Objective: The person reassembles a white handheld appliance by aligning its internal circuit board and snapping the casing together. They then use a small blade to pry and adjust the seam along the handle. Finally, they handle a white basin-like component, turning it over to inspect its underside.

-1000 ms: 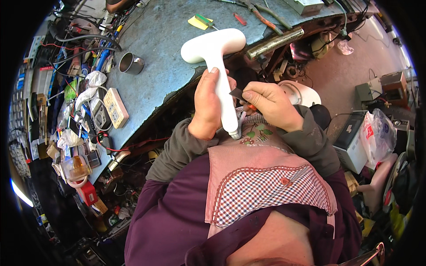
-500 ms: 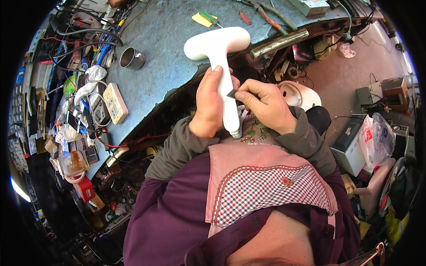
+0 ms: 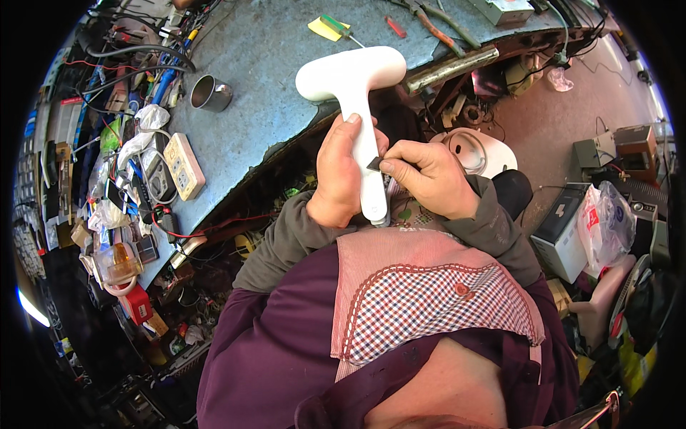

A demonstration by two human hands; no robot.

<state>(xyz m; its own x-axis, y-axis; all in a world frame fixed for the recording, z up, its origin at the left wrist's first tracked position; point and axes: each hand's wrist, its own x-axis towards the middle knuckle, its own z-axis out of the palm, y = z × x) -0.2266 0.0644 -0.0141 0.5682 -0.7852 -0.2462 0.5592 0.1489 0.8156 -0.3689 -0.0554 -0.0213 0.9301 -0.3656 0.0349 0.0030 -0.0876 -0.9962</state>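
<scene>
A white T-shaped handheld appliance [image 3: 351,74] with a wide rounded head and a long handle is held up in front of my apron. My left hand [image 3: 338,171] is closed round its handle, thumb along the front and fingertips showing at the far side. Between the thumb and fingers of my right hand [image 3: 434,178] is a small dark flat blade [image 3: 374,164]. Its tip touches the right edge of the handle, below my left thumb. The rest of the blade is hidden in my grip. The handle's lower end points toward my apron [image 3: 429,300].
On the blue workbench [image 3: 264,86] are a metal mug [image 3: 211,94], a green-handled screwdriver [image 3: 334,26] on yellow paper, and pliers [image 3: 436,27]. A power strip [image 3: 184,166] and tangled cables crowd the left. A white round-topped item [image 3: 475,151] and boxes stand at right.
The blade in my right hand has slid a little down the handle's edge, toward me. The appliance has shifted and tilted slightly, with my left hand still around it.
</scene>
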